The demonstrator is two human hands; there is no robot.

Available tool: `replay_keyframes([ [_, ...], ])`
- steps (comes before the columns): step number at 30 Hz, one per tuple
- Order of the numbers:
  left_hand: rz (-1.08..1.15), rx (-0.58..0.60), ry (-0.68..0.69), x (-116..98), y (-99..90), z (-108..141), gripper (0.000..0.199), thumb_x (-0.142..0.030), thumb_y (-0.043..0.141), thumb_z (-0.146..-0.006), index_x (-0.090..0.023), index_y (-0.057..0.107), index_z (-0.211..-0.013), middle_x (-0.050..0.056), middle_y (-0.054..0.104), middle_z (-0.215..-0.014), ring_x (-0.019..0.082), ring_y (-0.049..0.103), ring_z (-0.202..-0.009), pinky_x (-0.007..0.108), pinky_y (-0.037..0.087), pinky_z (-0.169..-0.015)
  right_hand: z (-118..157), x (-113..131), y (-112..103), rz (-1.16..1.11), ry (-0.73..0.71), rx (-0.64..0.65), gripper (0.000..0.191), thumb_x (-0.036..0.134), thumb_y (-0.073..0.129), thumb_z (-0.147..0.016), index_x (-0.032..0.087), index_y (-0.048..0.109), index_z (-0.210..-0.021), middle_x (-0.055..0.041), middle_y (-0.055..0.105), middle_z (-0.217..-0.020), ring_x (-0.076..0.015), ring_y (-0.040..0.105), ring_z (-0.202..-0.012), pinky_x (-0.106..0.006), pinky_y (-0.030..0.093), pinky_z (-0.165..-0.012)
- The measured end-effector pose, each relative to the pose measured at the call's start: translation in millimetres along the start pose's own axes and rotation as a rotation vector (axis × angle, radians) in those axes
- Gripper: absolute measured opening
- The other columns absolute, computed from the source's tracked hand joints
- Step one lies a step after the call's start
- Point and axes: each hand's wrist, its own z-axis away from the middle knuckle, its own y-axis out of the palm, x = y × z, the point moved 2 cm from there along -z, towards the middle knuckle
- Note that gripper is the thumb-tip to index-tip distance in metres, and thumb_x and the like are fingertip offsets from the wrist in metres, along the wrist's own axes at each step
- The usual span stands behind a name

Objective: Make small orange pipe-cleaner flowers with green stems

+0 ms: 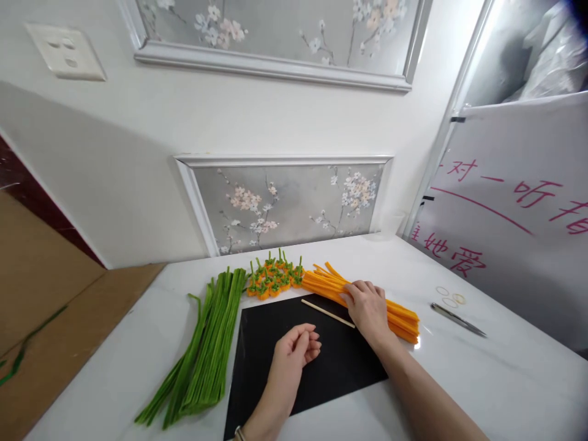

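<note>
My right hand point(367, 309) lies over a bundle of orange pipe cleaners point(402, 320), its fingers curled down onto them. Some orange ends fan out to the left past my fingertips. Above a black mat point(257, 349) I hold my left hand point(296, 352) loosely closed, thumb against the curled fingers, with nothing visible in it. A thin wooden stick point(327, 313) rests on the mat between my two hands. Behind the mat is a cluster of small orange and green pipe-cleaner pieces point(271, 278) with upright green stems.
A thick bundle of green pipe cleaners point(209, 349) lies left of the mat. To the right are silver tweezers point(458, 320) and a few thin rings point(450, 299). Brown cardboard point(92, 324) borders the white table point(519, 392) on the left; a panelled wall point(294, 122) stands behind.
</note>
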Motion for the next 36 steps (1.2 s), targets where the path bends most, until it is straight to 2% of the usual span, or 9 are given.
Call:
replay_keyframes([
  [5,0.003,-0.001,-0.008,-1.0,0.1,-0.5,0.04,-0.044,0.081,-0.062,-0.012,0.072,-0.085,0.007,0.068,-0.079,0.013,0.063,-0.068,0.023,0.053,-0.063,-0.9,-1.6,0.3,0.009,0.028,0.018,0.022,0.026,0.05,-0.095,0.023,0.07,-0.087,-0.004,0.07,-0.09,-0.0202,0.058,-0.087,-0.034,0.03,-0.078],
  [12,-0.022,-0.001,0.011,0.1,-0.1,1.5,0.037,-0.042,0.08,-0.064,-0.012,0.073,-0.086,0.008,0.069,-0.08,0.014,0.063,-0.069,0.024,0.053,-0.065,-1.1,-1.3,-3.0,0.035,-0.031,0.045,0.008,0.022,0.059,-0.088,0.021,0.067,-0.084,-0.0055,0.069,-0.087,-0.0227,0.058,-0.089,-0.036,0.03,-0.08],
  [20,-0.048,0.016,0.028,-1.9,1.3,3.8,0.033,-0.039,0.078,-0.067,-0.012,0.072,-0.086,0.008,0.069,-0.08,0.015,0.064,-0.069,0.025,0.053,-0.065,0.0,-5.7,3.0,0.048,-0.038,0.04,0.017,0.018,0.05,-0.092,0.02,0.065,-0.084,-0.004,0.071,-0.078,-0.02,0.06,-0.079,-0.034,0.029,-0.079],
  [29,-0.08,0.034,0.03,-1.2,3.4,4.3,0.033,-0.039,0.077,-0.068,-0.012,0.072,-0.087,0.007,0.068,-0.08,0.014,0.063,-0.069,0.024,0.053,-0.065,0.1,-4.5,3.9,0.078,-0.048,-0.018,0.017,0.008,0.046,-0.089,0.017,0.06,-0.083,-0.0081,0.067,-0.089,-0.0222,0.056,-0.087,-0.033,0.029,-0.077],
  [33,-0.094,0.031,0.032,-1.0,4.5,5.8,0.03,-0.037,0.077,-0.068,-0.012,0.073,-0.085,0.008,0.068,-0.079,0.014,0.063,-0.068,0.024,0.053,-0.064,0.6,-5.8,4.6,0.072,-0.046,-0.048,0.019,0.011,0.042,-0.092,0.017,0.058,-0.085,-0.0068,0.064,-0.083,-0.0214,0.054,-0.083,-0.033,0.03,-0.074],
  [36,-0.101,0.035,0.044,-0.2,5.1,7.0,0.027,-0.035,0.076,-0.069,-0.013,0.073,-0.085,0.007,0.068,-0.079,0.014,0.063,-0.067,0.025,0.053,-0.064,1.7,-8.6,6.8,0.054,-0.042,-0.07,0.02,0.013,0.039,-0.095,0.016,0.058,-0.094,-0.0066,0.064,-0.081,-0.0207,0.055,-0.08,-0.032,0.031,-0.072],
])
